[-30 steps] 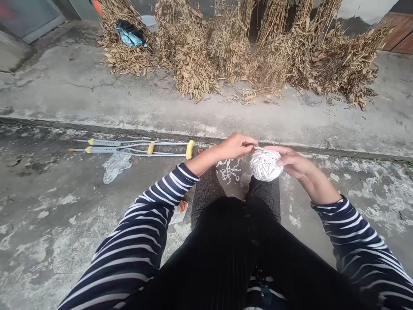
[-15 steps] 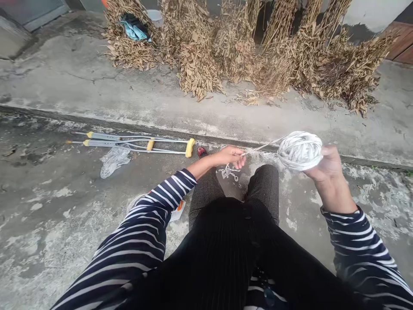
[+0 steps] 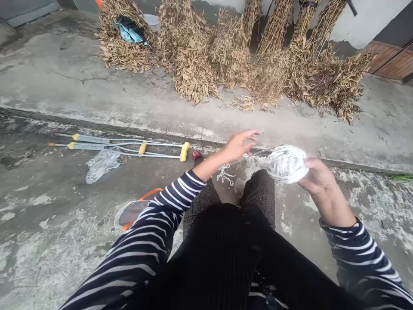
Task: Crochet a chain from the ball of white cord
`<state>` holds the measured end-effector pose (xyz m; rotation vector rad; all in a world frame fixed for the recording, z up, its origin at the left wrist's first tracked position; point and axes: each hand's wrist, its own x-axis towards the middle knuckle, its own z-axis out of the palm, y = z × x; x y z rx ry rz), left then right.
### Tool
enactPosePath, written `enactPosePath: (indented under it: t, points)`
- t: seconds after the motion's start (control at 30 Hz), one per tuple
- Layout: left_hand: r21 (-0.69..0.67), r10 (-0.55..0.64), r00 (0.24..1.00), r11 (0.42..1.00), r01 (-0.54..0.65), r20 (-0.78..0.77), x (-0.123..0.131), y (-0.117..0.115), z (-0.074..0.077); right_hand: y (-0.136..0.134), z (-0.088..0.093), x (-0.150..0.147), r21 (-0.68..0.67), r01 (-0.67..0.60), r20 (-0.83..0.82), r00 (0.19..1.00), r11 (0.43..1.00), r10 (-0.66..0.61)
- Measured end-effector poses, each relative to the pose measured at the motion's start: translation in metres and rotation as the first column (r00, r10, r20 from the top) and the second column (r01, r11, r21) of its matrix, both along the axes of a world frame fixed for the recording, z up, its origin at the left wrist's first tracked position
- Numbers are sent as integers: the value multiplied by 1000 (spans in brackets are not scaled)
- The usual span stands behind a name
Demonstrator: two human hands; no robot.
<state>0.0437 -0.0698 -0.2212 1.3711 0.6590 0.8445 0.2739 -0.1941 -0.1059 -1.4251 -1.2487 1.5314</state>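
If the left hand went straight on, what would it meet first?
Probably the dried stalks on the concrete ledge; the left hand seems aimed past the far side of the white ball, though depth is unclear.

The round white cord ball [image 3: 286,164], blurred, hides some of the right hand [image 3: 318,178]. Left of the ball, the left hand [image 3: 238,147] blurs; whether it grips any strand is unclear. Beyond the ball, dry brown stalk bundles [image 3: 195,64] run past the top edge; nearer, 2 navy-and-white striped sleeves [image 3: 138,245] are cut off.
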Motion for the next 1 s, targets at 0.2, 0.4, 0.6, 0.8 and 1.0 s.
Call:
enactPosePath:
  t: [0.2,0.4,0.6,0.8,1.0]
  points:
    - [-159,-18,981,986,50,195,39,-57,12,3,-31,2,-151,-21,-169,986,988,-4]
    - [40,8,1000,999,-8,6,11,-56,19,-1,-39,5,-212,28,-337,936,977,-100]
    - [198,61,992,979,-37,-115,-10,-30,10,-3,-44,-1,-152,19,-383,921,988,-77]
    - [2,120,965,992,-123,-233,-38,-9,-57,-8,-5,2,19,140,-294,947,990,-128]
    - [23,142,905,989,-145,-402,-77,19,-90,-32,46,33,266,320,-296,925,909,-239]
